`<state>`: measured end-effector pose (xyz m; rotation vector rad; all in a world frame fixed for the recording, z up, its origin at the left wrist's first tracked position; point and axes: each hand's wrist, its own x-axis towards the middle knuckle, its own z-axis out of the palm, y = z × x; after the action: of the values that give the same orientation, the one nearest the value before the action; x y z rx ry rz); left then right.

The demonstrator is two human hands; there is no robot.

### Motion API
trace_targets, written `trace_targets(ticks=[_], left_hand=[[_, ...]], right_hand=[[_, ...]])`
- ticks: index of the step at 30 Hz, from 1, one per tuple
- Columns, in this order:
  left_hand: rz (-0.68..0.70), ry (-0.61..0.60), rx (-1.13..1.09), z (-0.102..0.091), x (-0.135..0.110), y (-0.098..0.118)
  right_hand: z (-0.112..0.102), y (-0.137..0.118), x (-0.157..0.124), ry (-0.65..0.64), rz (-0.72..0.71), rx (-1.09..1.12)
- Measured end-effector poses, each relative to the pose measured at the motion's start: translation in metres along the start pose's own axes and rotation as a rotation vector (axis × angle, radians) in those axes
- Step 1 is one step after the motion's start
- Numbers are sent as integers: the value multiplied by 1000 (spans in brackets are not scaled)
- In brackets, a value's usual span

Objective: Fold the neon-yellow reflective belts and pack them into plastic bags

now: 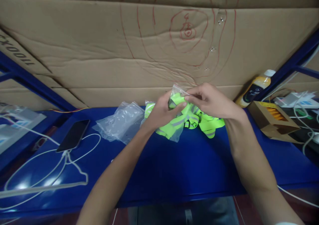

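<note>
Between my two hands is a clear plastic bag [175,136] with a folded neon-yellow reflective strap [165,131] inside. My left hand [163,110] is closed on the bag's left side, its thumb across the front. At the bag's upper right, my right hand [211,100] pinches near the opening; its fingertips partly cover what they hold. More neon straps [210,125] with silver stripes and a black buckle lie on the blue table just behind and right of the bag. Several flat clear bags [119,122] are piled to the left of my left hand.
A phone [73,135] with looped white cables [50,175] lies on the left. On the right are an orange drink bottle [256,89] and an open cardboard box [274,118]. A cardboard wall [87,45] with red rings closes off the back of the blue table [189,172].
</note>
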<state>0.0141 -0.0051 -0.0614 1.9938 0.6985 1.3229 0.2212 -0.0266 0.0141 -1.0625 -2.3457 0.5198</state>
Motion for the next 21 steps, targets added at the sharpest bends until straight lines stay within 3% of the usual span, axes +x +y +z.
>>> trace_targets(ticks=[4,6,11,14,21], left_hand=[[-4,10,-26,-4,5,3],[8,79,-72,-4,8,6],[20,388,-248,0,8,7],[-24,479,-278,0,6,6],[0,525,-336,3,6,6]], right_hand=[[5,-5,-1,53,-120,-84],[7,-9,-4,102,-170,-107],[14,-16,-5,466,-316,-104],[14,-14,-4,653,-332,-102],[15,2,2,501,-301,30]])
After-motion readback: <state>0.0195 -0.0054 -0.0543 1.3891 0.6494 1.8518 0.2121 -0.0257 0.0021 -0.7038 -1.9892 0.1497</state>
